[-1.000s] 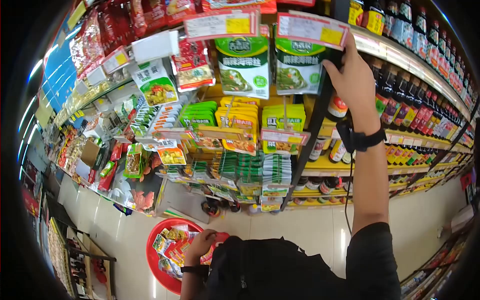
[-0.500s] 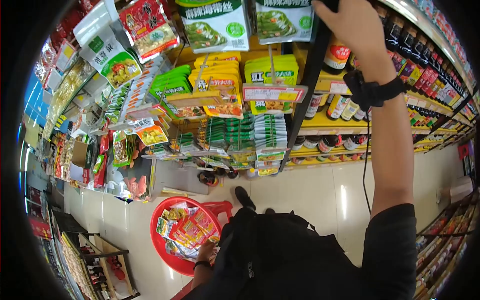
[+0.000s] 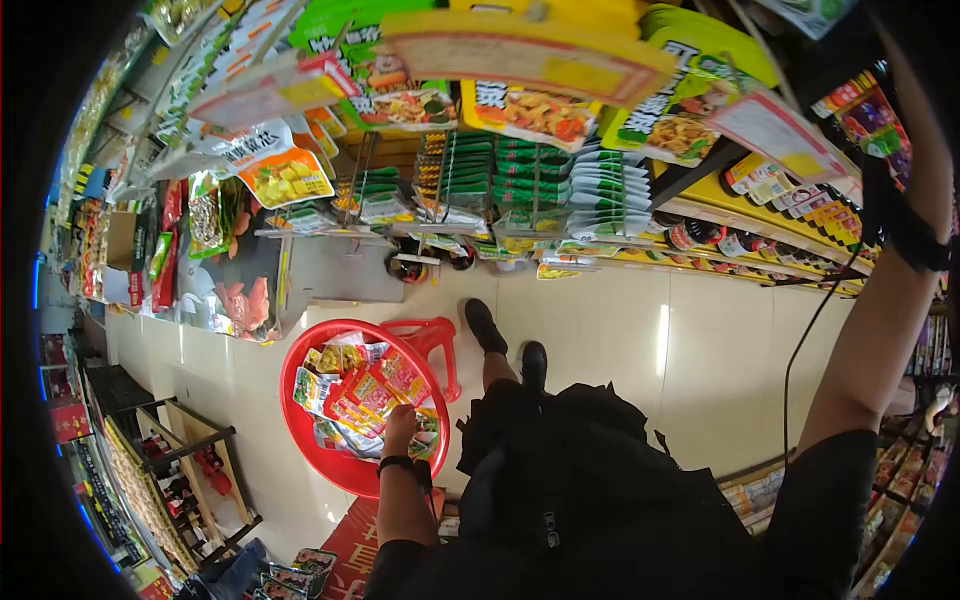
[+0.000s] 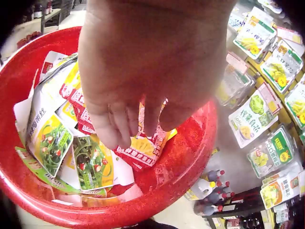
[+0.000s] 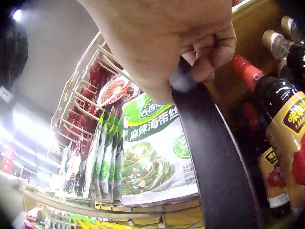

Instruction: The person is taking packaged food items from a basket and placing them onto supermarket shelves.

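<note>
My left hand [image 3: 400,428] is over the red basket [image 3: 296,425], which holds packets. In the left wrist view the fingers of this hand [image 4: 152,71] lie bent against red and yellow packets [image 4: 143,151]; whether they pinch one is hidden. Noodle-like green packets [image 4: 93,164] lie beside them in the basket [image 4: 43,210]. Up at the shelves, my right hand [image 5: 167,38] grips a black upright post [image 5: 209,152], fingers curled at its edge. A white and green packet [image 5: 155,164] hangs left of the post, and a red-capped bottle [image 5: 286,114] stands to its right.
Hanging packets [image 3: 540,105] and price tags fill the upper front. Bottled goods [image 3: 760,185] stand on yellow shelving at right. A red stool [image 3: 440,360] adjoins the basket. A display table [image 3: 190,300] is at left, with a rack [image 3: 190,490] below it.
The head view has tilted down and moved closer to the racks. My right hand has passed to the upper right edge of that view; my left hand has moved inward over the basket.
</note>
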The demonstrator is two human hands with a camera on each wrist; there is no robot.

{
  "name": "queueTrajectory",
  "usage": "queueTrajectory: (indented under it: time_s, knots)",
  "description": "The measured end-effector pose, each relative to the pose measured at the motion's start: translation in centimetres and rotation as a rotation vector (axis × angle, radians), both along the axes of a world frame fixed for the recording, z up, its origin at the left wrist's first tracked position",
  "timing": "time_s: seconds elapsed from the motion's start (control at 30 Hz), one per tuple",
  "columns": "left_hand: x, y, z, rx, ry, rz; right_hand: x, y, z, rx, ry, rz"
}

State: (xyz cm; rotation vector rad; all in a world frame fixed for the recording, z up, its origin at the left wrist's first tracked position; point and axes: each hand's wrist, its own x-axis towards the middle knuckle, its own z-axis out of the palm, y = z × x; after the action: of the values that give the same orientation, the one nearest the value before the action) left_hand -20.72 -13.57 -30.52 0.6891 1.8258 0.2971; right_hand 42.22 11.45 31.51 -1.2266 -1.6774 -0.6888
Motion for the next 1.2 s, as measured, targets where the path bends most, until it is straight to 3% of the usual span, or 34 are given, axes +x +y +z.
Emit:
queueTrajectory:
  time_s: [0.07, 0.13, 0.17, 0.27, 0.3, 0.5, 0.53, 0.63, 0.67, 0.77, 0.9, 1.0, 1.03, 1.2]
  knots:
    - [-1.0, 0.6, -1.8, -0.068, 0.095, -0.099, 0.5, 0.4, 0.3, -0.061, -0.037, 0.094]
    - [-3.3, -0.1, -6.0, 0.137, 0.23, -0.035, -2.3, -0.6, -0.2, -0.095, 0.13, -0.07]
    - [-4.4, -0.6, -8.1, 0.243, 0.299, -0.004, -2.9, -0.7, -0.5, -0.09, 0.092, -0.157]
    - [-4.9, 2.0, -6.5, 0.294, 0.083, 0.167, -3.9, -0.7, -0.5, -0.026, 0.098, -0.281]
    - [-4.9, 2.9, -6.2, 0.328, -0.041, 0.233, -4.3, -0.9, -0.4, -0.016, 0.012, -0.443]
    - [-3.8, 7.9, -4.5, -0.027, 0.098, 0.132, -4.9, -0.4, -0.4, -0.015, -0.001, -0.551]
    - [-4.1, 6.8, -7.4, 0.119, 0.218, 0.271, -6.5, -0.7, -0.5, -0.017, -0.138, -0.694]
    - [-3.5, 7.3, -6.0, 0.261, 0.556, -0.175, -5.5, -0.7, -0.3, -0.049, -0.101, -0.594]
    - [-3.5, 7.8, -5.8, 0.186, 0.549, -0.228, -5.5, -0.8, -0.4, -0.062, -0.075, -0.541]
    - [-3.1, 8.6, -5.0, 0.167, 0.605, -0.308, -6.2, -1.0, -0.3, -0.069, -0.017, -0.65]
    - [-2.5, 9.3, -1.1, 0.036, 0.63, -0.358, -2.4, -0.7, 0.3, 0.011, -0.205, -0.578]
    - [-2.4, 9.0, 0.7, 0.088, 0.628, -0.367, 1.0, -0.9, 0.0, -0.099, -0.052, -0.519]
    - [-2.8, 7.9, 0.8, 0.175, 0.582, -0.336, 5.1, -0.7, 0.5, -0.07, -0.242, -0.689]
    - [-1.7, 5.0, 3.0, 0.342, 0.467, -0.152, -0.2, -0.6, -0.4, 0.047, 0.008, -0.357]
